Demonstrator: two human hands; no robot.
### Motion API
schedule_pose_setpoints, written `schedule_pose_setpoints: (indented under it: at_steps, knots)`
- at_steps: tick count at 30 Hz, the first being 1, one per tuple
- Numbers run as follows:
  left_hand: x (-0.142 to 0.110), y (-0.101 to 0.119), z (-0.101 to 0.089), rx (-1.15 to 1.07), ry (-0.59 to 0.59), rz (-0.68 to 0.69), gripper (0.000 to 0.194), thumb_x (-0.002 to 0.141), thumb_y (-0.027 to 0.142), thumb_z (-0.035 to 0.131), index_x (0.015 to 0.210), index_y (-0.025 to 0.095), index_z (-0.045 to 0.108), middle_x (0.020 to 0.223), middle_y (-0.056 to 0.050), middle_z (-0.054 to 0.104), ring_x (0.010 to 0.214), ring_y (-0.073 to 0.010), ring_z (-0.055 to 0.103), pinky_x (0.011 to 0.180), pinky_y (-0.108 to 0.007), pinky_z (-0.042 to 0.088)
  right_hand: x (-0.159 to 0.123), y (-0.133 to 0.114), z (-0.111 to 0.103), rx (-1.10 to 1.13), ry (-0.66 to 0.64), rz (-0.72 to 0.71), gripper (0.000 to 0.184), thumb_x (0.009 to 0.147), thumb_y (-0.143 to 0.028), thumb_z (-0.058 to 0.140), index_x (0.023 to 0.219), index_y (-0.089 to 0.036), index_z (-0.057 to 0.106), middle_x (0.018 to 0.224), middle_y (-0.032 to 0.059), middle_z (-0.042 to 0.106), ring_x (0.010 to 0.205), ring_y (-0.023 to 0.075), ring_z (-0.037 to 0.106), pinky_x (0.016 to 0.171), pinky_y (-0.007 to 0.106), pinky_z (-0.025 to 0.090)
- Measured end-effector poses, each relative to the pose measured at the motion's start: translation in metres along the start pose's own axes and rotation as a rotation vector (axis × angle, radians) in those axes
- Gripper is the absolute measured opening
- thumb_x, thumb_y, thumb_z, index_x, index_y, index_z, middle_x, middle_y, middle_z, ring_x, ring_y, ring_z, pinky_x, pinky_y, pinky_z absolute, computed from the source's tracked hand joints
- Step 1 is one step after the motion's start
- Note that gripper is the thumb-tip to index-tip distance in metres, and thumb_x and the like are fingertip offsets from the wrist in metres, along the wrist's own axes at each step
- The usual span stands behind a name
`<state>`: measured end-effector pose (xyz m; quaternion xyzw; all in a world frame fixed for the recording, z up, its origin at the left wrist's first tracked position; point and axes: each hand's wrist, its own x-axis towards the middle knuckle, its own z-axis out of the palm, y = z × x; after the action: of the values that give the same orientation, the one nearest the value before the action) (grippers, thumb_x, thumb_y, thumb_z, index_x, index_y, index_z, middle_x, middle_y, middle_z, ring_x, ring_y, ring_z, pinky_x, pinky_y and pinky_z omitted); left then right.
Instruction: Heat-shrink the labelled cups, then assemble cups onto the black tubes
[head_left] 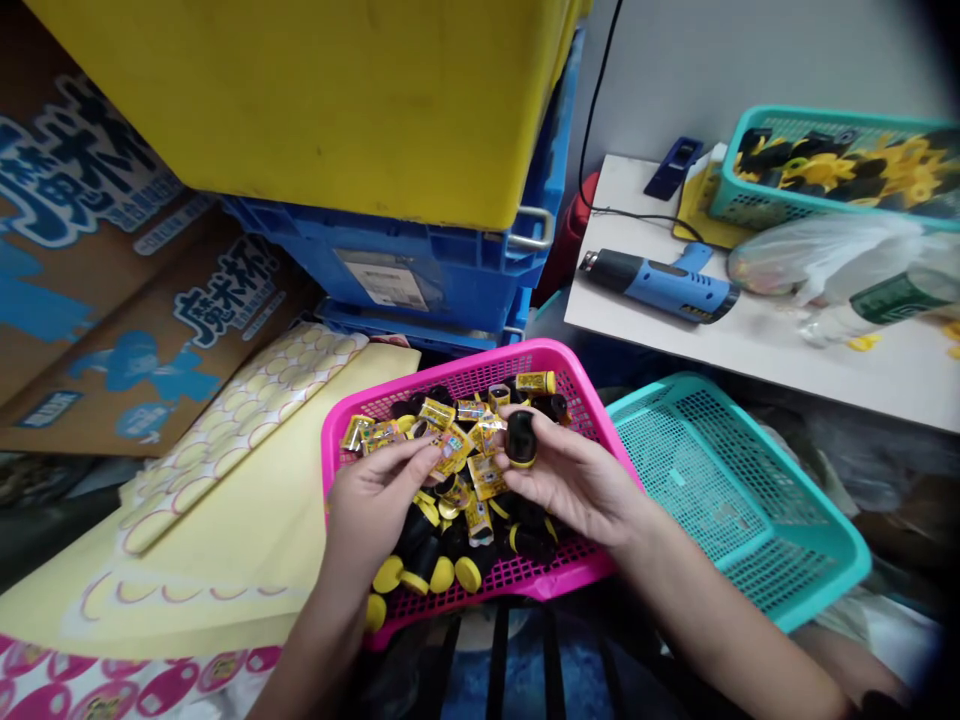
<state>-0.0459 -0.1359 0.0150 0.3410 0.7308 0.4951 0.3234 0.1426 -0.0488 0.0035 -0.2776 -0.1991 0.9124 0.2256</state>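
A pink mesh basket [555, 362] sits before me, filled with several small black tubes with yellow caps and gold labels. My right hand [574, 478] is closed around one black and yellow tube [520, 439], held just above the pile. My left hand [375, 500] hovers over the basket's left half, its fingertips pinched on a small gold label sticker [448, 452] next to the tube.
An empty teal basket [739, 500] lies right of the pink one. Yellow sticker backing sheets [225, 500] spread on the left. Behind are blue crates [420, 265], a yellow bin [315, 100] and cardboard boxes [112, 280]. A white table holds a blue heat gun [660, 282] and another teal basket [832, 165].
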Motion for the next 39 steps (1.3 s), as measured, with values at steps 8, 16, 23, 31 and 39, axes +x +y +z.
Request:
schedule_pose_setpoints:
  at_steps: [8, 16, 23, 31, 39]
  knots:
    - [-0.004, 0.001, 0.007, 0.063, -0.09, 0.122, 0.012, 0.072, 0.03, 0.073, 0.079, 0.024, 0.08, 0.084, -0.004, 0.078, 0.08, -0.0234, 0.075, 0.08, -0.036, 0.062, -0.007, 0.005, -0.005, -0.692, 0.115, -0.387, 0.055, 0.08, -0.036, 0.074, 0.131, -0.027, 0.055, 0.138, 0.0054, 0.053, 0.117, 0.0183, 0.057, 0.099, 0.034, 0.05]
    - [-0.005, -0.001, 0.008, 0.06, -0.144, 0.112, 0.012, 0.07, 0.031, 0.074, 0.078, 0.025, 0.08, 0.082, -0.004, 0.078, 0.077, -0.0231, 0.075, 0.079, -0.036, 0.062, -0.015, -0.002, -0.012, -0.88, 0.101, -0.476, 0.044, 0.094, -0.046, 0.054, 0.133, -0.026, 0.052, 0.132, 0.0067, 0.054, 0.12, 0.0203, 0.053, 0.1, 0.036, 0.047]
    - [-0.005, -0.002, 0.009, 0.029, -0.149, 0.097, 0.016, 0.072, 0.032, 0.073, 0.084, 0.026, 0.08, 0.088, -0.004, 0.078, 0.081, -0.0236, 0.075, 0.082, -0.037, 0.062, -0.013, -0.008, -0.015, -0.681, -0.053, -0.405, 0.033, 0.086, -0.034, 0.071, 0.114, -0.022, 0.059, 0.125, 0.006, 0.06, 0.108, 0.0158, 0.062, 0.09, 0.029, 0.054]
    - [-0.003, -0.005, 0.006, -0.015, -0.244, 0.104, 0.014, 0.074, 0.03, 0.072, 0.086, 0.027, 0.08, 0.09, -0.003, 0.078, 0.083, -0.0208, 0.075, 0.081, -0.031, 0.061, -0.013, -0.015, -0.024, -0.75, -0.123, -0.301, 0.039, 0.077, -0.028, 0.079, 0.112, -0.022, 0.063, 0.122, 0.0043, 0.063, 0.093, 0.011, 0.067, 0.08, 0.022, 0.057]
    - [-0.008, -0.002, 0.018, -0.254, -0.394, -0.09, 0.028, 0.063, 0.022, 0.083, 0.092, 0.023, 0.079, 0.093, -0.004, 0.078, 0.082, -0.0185, 0.073, 0.071, -0.024, 0.059, -0.003, -0.007, -0.019, -1.107, -0.172, -0.666, 0.038, 0.074, -0.037, 0.083, 0.104, -0.02, 0.069, 0.106, 0.0052, 0.065, 0.1, 0.0152, 0.063, 0.088, 0.03, 0.054]
